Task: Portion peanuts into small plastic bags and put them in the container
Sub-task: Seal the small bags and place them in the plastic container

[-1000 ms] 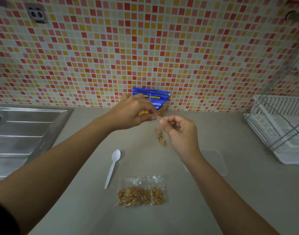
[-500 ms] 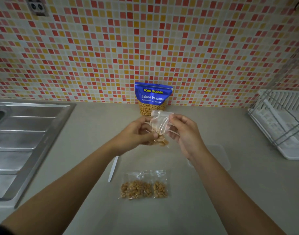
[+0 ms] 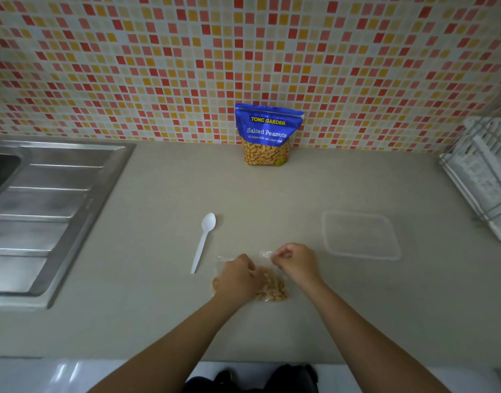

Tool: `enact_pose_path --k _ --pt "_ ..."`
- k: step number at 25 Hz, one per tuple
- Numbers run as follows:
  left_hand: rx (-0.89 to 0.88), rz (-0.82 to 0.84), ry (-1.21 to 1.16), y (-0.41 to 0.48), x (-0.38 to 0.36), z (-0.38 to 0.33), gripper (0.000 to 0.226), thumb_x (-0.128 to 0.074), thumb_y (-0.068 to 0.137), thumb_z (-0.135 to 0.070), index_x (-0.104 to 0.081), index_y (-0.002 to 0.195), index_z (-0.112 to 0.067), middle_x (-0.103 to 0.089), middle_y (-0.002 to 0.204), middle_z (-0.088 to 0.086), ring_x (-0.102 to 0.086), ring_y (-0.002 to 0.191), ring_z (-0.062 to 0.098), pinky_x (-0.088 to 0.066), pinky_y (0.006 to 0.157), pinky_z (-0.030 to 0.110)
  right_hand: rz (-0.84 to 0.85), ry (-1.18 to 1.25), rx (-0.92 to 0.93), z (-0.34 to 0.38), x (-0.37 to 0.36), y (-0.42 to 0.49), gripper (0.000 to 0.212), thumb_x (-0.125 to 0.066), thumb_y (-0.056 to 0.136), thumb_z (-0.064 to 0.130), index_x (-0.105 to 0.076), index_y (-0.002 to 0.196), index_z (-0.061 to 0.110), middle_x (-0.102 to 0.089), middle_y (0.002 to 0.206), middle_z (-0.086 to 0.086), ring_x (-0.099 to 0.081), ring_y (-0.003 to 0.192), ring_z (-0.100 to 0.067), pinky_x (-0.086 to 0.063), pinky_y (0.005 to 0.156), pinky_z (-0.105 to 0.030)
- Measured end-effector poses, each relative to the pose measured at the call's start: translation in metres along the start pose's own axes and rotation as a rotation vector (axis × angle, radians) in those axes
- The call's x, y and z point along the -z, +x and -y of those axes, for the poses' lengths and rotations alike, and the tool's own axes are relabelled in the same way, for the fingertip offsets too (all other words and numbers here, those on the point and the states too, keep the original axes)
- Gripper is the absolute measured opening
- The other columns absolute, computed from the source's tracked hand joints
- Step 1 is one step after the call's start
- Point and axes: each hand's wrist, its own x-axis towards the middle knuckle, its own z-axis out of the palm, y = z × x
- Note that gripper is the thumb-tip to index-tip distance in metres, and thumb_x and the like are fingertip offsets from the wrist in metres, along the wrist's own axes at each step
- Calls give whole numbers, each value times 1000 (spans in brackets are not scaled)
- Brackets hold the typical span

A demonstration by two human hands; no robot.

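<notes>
While left hand (image 3: 238, 276) and right hand (image 3: 296, 263) pinch peanut bags (image 3: 273, 287), spoon (image 3: 203, 245) left, container (image 3: 359, 235) right, pouch (image 3: 267, 134) behind.

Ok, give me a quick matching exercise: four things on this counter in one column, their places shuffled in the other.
Things:
1. white plastic spoon
2. blue Salted Peanuts pouch
3. clear rectangular plastic container
4. steel sink

Places:
A. far left
B. standing upright at the back
C. lying flat, just left of centre
D. right of centre

Pairs: 1-C, 2-B, 3-D, 4-A
</notes>
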Motion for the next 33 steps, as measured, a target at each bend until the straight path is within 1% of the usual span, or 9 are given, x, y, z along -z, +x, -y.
enact_pose_path --k 2,5,10,13,16,18,21,25,33 --pt "-11 -20 169 -1 -7 -3 21 -52 84 -19 -54 103 -10 -67 100 10 -64 94 26 -50 78 33 5 -58 19 -6 -5 -1 9 -71 72 18 -69 80 14 -72 82 -5 -63 73 -15 -42 59 -16" --pt "-37 -13 341 1 -12 -2 26 -49 86 -21 -48 108 -7 -65 104 13 -63 98 30 -49 79 34 10 -91 22 -12 -7 -1 21 -72 72 20 -67 91 13 -71 87 -2 -65 84 -18 -46 71 -21" --pt "-127 -34 346 18 1 -19 30 -55 88 -32 -58 99 -4 -67 97 15 -63 94 32 -52 82 36 -160 -36 130 -9 33 2 13 -67 78 18 -69 89 11 -73 84 -6 -67 76 -19 -49 74 -24" --pt "-231 -54 275 45 -9 -48 22 -48 92 -16 -62 101 -2 -69 100 17 -64 95 32 -52 87 38 -339 -63 207 -21 79 18 10 -65 79 11 -70 87 9 -72 84 -10 -68 75 -24 -48 73 -26" --pt "-335 -49 269 60 -37 -80 29 -41 92 -6 -61 112 -2 -65 113 19 -60 105 34 -48 91 35 -449 -149 168 -52 119 39 23 -62 79 7 -67 101 6 -65 101 -18 -63 92 -33 -47 84 -35" --pt "-361 -11 269 63 -58 -101 28 -38 95 -13 -57 104 5 -63 109 24 -58 103 38 -44 86 36 -480 -235 90 -75 140 48 34 -60 80 6 -60 114 3 -58 116 -23 -56 108 -36 -41 94 -36" --pt "-315 58 215 65 -88 -122 33 -38 96 -22 -51 111 4 -60 113 26 -55 109 40 -43 88 38 -371 -323 -93 -106 160 57 55 -57 86 15 -40 135 -2 -43 137 -28 -43 127 -38 -33 104 -37" --pt "-280 148 213 62 -111 -131 50 -43 95 -18 -28 138 3 -53 127 26 -49 119 40 -41 93 37 -242 -277 -127 -127 165 60 41 -58 86 20 -53 121 0 -63 116 -23 -59 109 -36 -45 90 -38" --pt "-218 37 215 78 -52 -101 37 -48 91 -13 -38 124 2 -55 123 23 -52 114 38 -43 90 37 -206 -183 60 -82 122 70 34 -62 85 24 -59 110 2 -68 100 -21 -65 96 -34 -49 81 -37"
